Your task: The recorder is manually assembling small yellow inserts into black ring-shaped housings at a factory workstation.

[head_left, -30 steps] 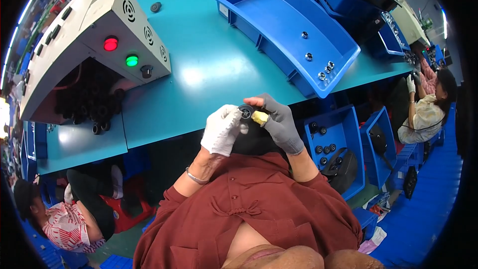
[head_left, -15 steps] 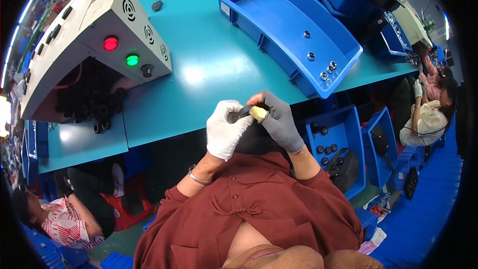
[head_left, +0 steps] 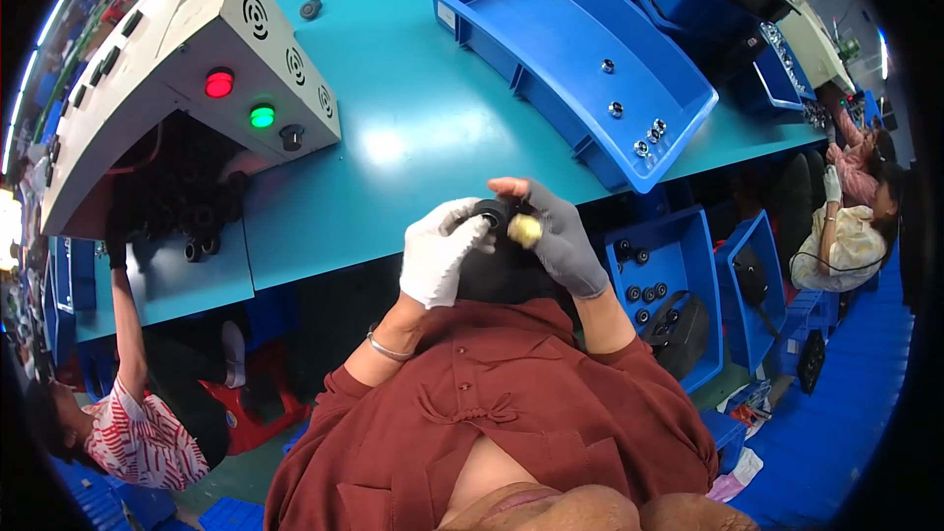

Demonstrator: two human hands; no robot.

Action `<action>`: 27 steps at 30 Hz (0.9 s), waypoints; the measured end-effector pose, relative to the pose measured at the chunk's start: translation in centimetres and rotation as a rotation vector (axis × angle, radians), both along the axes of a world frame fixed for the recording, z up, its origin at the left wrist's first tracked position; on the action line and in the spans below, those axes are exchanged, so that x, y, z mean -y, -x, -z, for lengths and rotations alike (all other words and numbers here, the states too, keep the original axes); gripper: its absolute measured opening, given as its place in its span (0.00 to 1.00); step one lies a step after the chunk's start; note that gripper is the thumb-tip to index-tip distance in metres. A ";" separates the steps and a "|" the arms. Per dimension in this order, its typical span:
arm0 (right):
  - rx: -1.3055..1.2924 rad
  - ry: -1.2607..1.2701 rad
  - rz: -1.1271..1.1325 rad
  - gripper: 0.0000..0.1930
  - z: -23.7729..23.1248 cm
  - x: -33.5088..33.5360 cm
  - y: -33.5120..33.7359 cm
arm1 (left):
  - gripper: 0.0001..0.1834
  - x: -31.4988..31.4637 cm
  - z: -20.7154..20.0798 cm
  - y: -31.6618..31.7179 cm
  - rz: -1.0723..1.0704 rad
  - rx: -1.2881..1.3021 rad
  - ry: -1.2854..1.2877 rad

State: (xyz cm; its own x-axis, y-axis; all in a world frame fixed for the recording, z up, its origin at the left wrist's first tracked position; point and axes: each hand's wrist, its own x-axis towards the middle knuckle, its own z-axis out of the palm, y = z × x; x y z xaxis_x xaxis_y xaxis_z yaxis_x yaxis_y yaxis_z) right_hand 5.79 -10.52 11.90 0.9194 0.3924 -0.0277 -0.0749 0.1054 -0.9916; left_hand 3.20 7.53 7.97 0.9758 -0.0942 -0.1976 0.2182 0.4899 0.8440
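Observation:
My left hand [head_left: 433,258], in a white glove, pinches a small black wheel [head_left: 491,213] with a pale centre between thumb and fingers. At the wheel's right side is my right hand [head_left: 565,246], in a grey glove, its fingers curled against the wheel and slightly blurred. A yellow covering [head_left: 525,230] shows at the right thumb's tip. Both hands are in front of my chest, just off the near edge of the teal table [head_left: 393,206]. The far side of the wheel is partly hidden by the right fingers.
A white machine [head_left: 256,59] with red and green lights stands left, black wheels [head_left: 197,221] piled under it. A blue tray [head_left: 551,29] holds several shiny metal parts. Right of my lap, a blue bin [head_left: 678,236] contains black wheels. Co-workers sit at both sides.
The black wheel has turned so that its round face shows. My left hand has shifted slightly down, and the right fingers have moved. The co-worker at left now reaches under the machine.

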 end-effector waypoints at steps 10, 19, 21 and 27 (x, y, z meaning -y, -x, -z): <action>0.692 0.529 0.072 0.22 -0.7 -0.1 0.0 | 0.12 0.4 0.1 0.5 0.009 -0.001 -0.225; 0.690 0.640 0.204 0.19 -0.7 -0.7 1.5 | 0.23 1.6 0.7 1.0 0.198 -0.300 0.772; 0.682 0.630 0.243 0.17 -0.6 -0.4 2.1 | 0.23 2.1 -0.1 1.6 0.157 -0.414 0.831; 0.644 0.749 0.266 0.16 0.5 1.4 4.0 | 0.19 2.9 0.4 2.5 0.273 -0.370 0.613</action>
State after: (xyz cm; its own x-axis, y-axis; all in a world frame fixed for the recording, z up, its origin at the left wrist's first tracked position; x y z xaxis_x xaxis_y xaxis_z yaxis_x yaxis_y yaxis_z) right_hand 1.80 -11.87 11.39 0.9009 0.2585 0.3486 0.4313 -0.6224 -0.6531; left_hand 0.69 4.60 7.59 0.7828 -0.5202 -0.3414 0.6139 0.7351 0.2876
